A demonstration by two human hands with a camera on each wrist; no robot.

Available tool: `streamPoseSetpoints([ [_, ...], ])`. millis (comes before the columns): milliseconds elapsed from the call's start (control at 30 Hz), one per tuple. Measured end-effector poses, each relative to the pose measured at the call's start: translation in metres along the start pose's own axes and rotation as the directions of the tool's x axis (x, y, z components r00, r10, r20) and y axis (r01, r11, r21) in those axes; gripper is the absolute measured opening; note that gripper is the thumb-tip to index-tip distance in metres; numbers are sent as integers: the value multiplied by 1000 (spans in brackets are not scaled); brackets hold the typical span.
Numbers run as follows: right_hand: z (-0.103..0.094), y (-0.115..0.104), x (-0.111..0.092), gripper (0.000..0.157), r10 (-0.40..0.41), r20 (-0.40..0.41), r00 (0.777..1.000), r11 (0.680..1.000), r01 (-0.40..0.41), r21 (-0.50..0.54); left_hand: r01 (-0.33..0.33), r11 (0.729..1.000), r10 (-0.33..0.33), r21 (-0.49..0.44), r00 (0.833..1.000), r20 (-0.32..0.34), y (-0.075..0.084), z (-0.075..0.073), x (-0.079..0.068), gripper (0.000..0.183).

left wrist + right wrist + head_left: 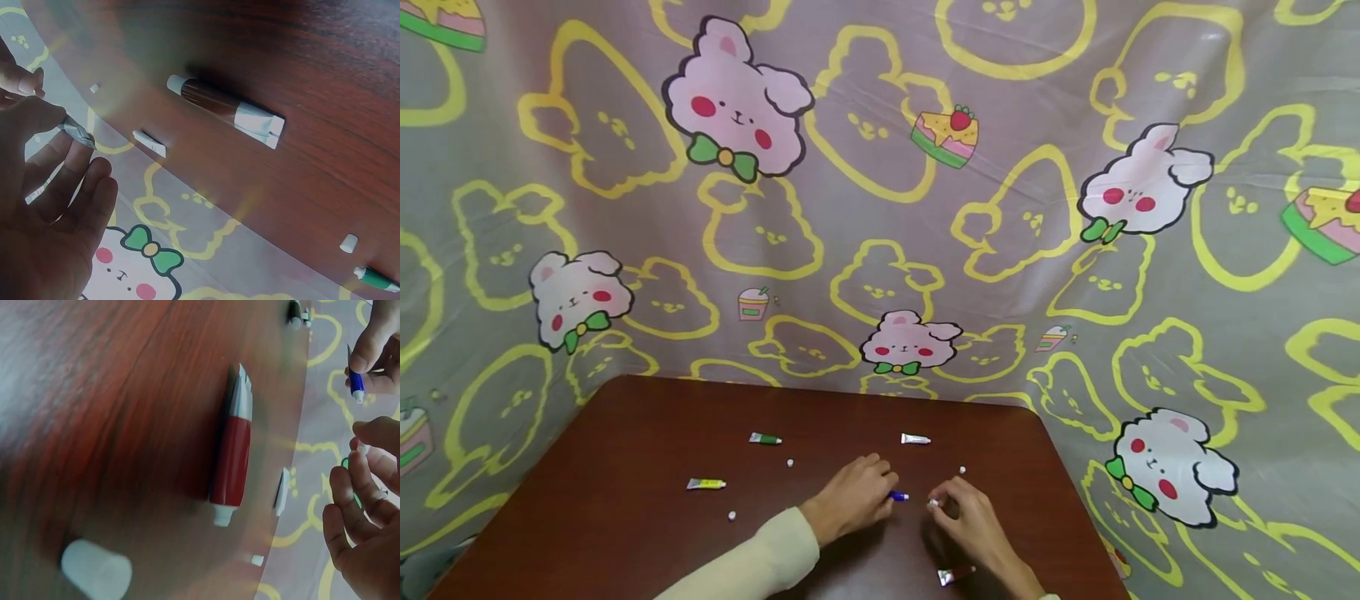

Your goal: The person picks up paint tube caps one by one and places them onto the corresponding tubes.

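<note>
In the head view, my left hand [852, 497] holds a small blue paint tube [899, 497] between thumb and fingers, its white nozzle pointing toward my right hand. The right wrist view shows this blue tube [355, 382] clearly, with no cap on its nozzle. Across a short gap, my right hand [972, 518] pinches a small white cap [933, 502] at its fingertips. A dark red paint tube [953, 576] lies on the table by my right wrist; in the right wrist view the red tube [231, 462] shows a pale nozzle end.
On the brown table [647, 433] lie a green tube [766, 439], a yellow tube [706, 484] and a white tube [915, 439]. Loose white caps lie near them: one cap [790, 462], another cap [732, 516], a third cap [962, 470]. A patterned curtain [850, 225] hangs behind.
</note>
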State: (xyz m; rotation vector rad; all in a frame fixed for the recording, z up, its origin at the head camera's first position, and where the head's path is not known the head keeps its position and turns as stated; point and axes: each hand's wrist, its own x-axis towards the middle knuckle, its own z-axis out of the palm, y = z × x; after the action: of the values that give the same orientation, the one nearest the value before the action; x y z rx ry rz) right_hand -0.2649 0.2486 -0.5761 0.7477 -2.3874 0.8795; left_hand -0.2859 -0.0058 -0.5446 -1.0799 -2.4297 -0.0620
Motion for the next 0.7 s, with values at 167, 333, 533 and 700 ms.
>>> streamPoseSetpoints([
  [167,5,-2,6,19,11,32,999,1000,-11,-19,13,1000,-13,3,1000,-6,-4,0,-4,19],
  [333,9,-6,11,17,-10,57,998,1000,11,-18,31,1000,-31,-1,999,24,-7,-3,-7,18],
  [533,13,-14,18,15,29,78,997,999,-31,25,40,999,-40,-5,998,39,-8,-8,-14,19],
  [700,20,-16,20,17,6,77,997,998,-10,56,40,999,-40,-7,999,30,-9,-9,-19,19],
])
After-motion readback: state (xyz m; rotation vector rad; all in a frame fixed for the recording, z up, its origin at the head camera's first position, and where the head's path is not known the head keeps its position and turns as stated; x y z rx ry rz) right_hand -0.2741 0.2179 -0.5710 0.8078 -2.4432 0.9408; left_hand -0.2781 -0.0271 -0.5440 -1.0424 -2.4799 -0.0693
